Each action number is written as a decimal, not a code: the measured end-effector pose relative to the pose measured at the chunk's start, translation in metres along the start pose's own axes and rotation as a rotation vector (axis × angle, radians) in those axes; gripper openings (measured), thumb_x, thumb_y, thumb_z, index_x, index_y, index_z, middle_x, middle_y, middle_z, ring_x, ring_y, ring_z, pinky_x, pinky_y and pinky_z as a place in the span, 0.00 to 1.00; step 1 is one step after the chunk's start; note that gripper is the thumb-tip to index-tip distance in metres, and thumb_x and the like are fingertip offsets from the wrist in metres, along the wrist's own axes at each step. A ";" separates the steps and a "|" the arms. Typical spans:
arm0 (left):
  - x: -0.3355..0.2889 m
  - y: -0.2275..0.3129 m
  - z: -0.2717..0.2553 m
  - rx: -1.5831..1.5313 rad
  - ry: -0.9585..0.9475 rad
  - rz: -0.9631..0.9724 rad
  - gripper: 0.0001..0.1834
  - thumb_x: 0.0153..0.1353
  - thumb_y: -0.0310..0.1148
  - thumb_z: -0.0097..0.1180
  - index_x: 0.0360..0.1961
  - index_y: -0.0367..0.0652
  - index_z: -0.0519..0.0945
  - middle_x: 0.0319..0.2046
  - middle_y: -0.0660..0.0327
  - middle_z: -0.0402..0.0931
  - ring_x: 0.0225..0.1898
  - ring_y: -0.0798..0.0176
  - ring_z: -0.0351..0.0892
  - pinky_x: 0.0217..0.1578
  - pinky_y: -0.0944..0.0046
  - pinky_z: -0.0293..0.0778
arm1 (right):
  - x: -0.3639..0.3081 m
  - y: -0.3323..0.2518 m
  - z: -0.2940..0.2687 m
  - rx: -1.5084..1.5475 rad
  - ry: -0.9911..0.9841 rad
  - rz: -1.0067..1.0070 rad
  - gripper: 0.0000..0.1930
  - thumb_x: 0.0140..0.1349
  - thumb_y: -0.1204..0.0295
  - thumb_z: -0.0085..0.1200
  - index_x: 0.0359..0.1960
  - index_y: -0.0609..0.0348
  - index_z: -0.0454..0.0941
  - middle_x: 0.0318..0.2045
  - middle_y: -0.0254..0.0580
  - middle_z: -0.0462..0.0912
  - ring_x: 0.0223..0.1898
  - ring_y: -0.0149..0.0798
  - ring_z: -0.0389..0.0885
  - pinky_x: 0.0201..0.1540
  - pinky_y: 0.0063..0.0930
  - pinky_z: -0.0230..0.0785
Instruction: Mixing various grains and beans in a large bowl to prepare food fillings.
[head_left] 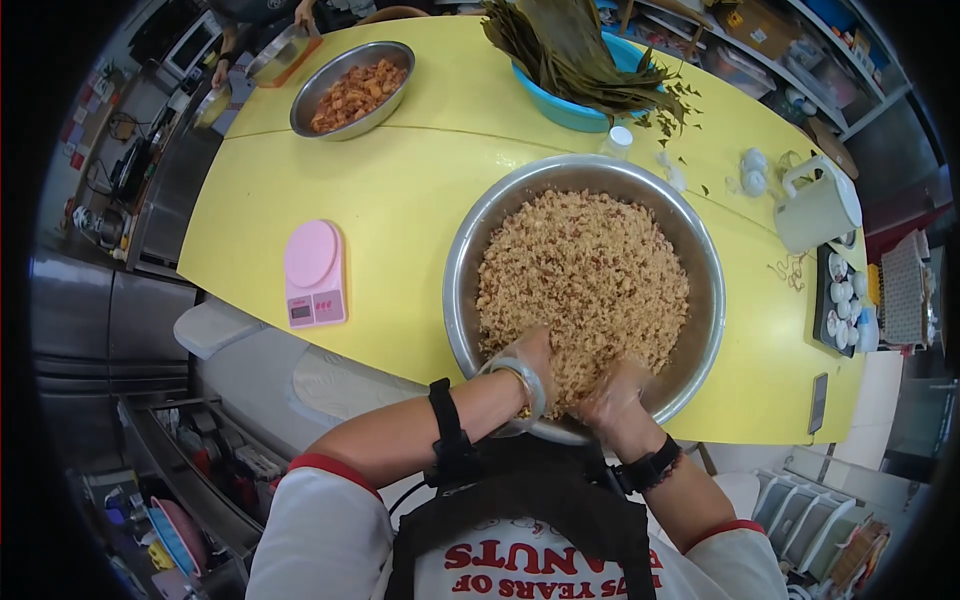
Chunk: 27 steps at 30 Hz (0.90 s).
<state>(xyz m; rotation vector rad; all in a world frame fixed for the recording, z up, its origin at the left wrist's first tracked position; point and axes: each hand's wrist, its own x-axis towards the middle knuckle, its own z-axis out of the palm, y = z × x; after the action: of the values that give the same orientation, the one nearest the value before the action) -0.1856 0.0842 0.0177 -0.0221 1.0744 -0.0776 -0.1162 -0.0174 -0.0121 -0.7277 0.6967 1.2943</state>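
Bright, even indoor light, curved fisheye edges, black corners, right hand [613, 396] perhaps slightly motion-blurred

Upside-down red lettering [515, 557] on the person's white shirt [325, 525]

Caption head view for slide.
Left hand and right hand dip into a grainy mixture in a metal bowl on a yellow table.

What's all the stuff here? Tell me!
table: one, yellow, underneath
big bowl: one, silver, front middle
grains: many, brown, inside big bowl
scale: one, pink, table's left
smaller bowl: one, silver, far left
chunks: many, reddish, in smaller bowl
basin: one, blue, far side
leaves: many, green, over basin
jar: one, whitish, behind big bowl
jug: one, pale, right
tray: one, black, right edge
phone: one, dark, right corner
clutter: uncountable, mixed, edges
other person's hands: two, top left
left hand: one, in grains
right hand: one, in grains
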 end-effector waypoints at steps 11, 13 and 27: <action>-0.018 0.067 0.011 0.101 -0.619 0.200 0.26 0.70 0.45 0.32 0.63 0.41 0.60 0.59 0.51 0.66 0.59 0.50 0.69 0.58 0.42 0.66 | -0.050 -0.082 0.041 -0.352 -0.407 -0.177 0.30 0.68 0.47 0.34 0.63 0.53 0.60 0.60 0.42 0.67 0.64 0.50 0.62 0.61 0.63 0.55; 0.008 0.075 -0.030 0.769 -0.482 0.664 0.26 0.70 0.45 0.35 0.64 0.43 0.59 0.60 0.52 0.66 0.60 0.51 0.67 0.59 0.42 0.64 | -0.049 -0.079 0.049 -0.453 -0.241 -0.305 0.29 0.67 0.48 0.37 0.63 0.53 0.61 0.59 0.41 0.69 0.62 0.49 0.64 0.58 0.65 0.57; 0.055 0.064 -0.011 0.644 -0.029 0.493 0.32 0.59 0.45 0.56 0.60 0.42 0.63 0.61 0.48 0.60 0.60 0.48 0.61 0.55 0.40 0.60 | 0.093 -0.119 -0.026 -0.681 0.166 -0.256 0.14 0.64 0.65 0.48 0.47 0.60 0.73 0.43 0.40 0.79 0.42 0.40 0.78 0.41 0.44 0.75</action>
<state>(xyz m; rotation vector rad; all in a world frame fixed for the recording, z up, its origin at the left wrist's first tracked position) -0.1654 0.1444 -0.0397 0.8153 0.9599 0.0249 0.0138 0.0014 -0.0919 -1.4403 0.2621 1.2400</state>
